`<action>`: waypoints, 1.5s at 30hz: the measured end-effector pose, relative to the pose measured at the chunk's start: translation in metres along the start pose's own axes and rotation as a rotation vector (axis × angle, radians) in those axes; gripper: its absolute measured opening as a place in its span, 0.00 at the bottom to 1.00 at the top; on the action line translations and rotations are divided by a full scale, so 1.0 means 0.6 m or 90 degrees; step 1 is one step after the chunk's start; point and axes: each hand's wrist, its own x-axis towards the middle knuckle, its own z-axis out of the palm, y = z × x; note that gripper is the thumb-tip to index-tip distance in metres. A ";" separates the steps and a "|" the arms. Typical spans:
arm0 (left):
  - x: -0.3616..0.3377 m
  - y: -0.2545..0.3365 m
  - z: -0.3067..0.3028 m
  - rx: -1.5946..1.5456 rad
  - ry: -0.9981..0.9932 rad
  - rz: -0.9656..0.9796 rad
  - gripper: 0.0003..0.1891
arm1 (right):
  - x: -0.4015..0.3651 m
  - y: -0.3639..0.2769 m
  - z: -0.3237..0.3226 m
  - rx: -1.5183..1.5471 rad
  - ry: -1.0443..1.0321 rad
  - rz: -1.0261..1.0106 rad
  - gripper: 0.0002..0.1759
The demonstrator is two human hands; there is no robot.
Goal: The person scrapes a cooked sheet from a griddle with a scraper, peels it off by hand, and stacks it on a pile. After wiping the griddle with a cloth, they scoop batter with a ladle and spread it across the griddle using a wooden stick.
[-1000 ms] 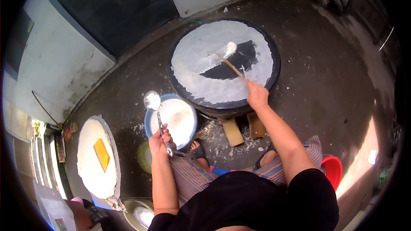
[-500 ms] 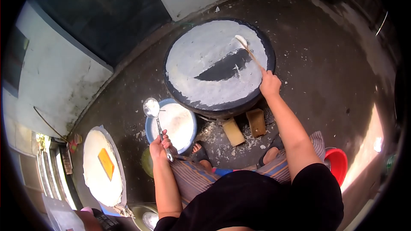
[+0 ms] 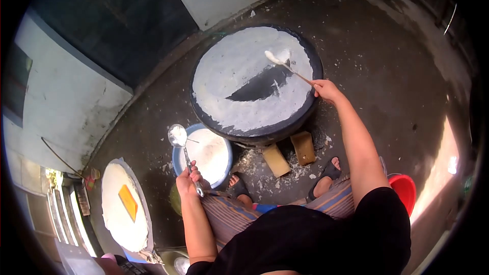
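My right hand (image 3: 327, 90) is closed around the handle of a thin wooden spreader (image 3: 299, 75). White batter coats its tip, which is over the far right part of a large round black griddle (image 3: 198, 108). A layer of white batter (image 3: 214, 71) covers most of the griddle, with a dark bare patch (image 3: 261, 84) near the middle. In my left hand (image 3: 188, 178) is a metal ladle (image 3: 178, 135), its bowl smeared with white. The ladle is held above the left edge of a blue basin (image 3: 230, 158) containing white batter (image 3: 210, 159).
Two yellowish blocks (image 3: 276, 161) lie below the griddle among white scraps. On the left, a stack of pale flat sheets (image 3: 119, 214) carries an orange-yellow scraper-like piece (image 3: 128, 202). A red bucket (image 3: 402, 193) stands by my right leg. Walls rise at the far left.
The spreader's tip has swung left across the batter, and my right hand has shifted slightly outward and away from me. The dark patch's right end looks smaller. My left hand still holds the ladle.
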 end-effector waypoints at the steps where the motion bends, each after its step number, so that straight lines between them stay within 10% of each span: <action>1: 0.000 0.000 -0.001 -0.006 -0.003 0.004 0.15 | -0.010 0.006 -0.013 0.084 -0.026 0.005 0.15; 6: -0.001 0.000 0.002 0.026 0.008 0.023 0.15 | 0.000 0.075 0.034 0.082 0.198 -0.007 0.15; 23: -0.006 0.010 -0.013 0.023 -0.036 -0.009 0.16 | -0.131 -0.125 0.113 -0.169 -0.035 -0.012 0.15; 26: -0.009 0.008 -0.017 0.009 -0.034 -0.009 0.15 | -0.134 -0.085 0.114 -0.117 0.137 0.043 0.15; 35: -0.008 0.016 -0.028 0.011 -0.061 -0.012 0.16 | -0.179 -0.192 0.127 -0.317 -0.073 -0.100 0.14; 41: -0.009 0.017 -0.034 0.031 -0.060 0.003 0.16 | -0.240 -0.177 0.146 -0.405 0.248 -0.304 0.21; 45: -0.009 0.017 -0.030 0.016 -0.068 -0.008 0.16 | -0.274 -0.140 0.277 -0.487 0.204 -0.415 0.27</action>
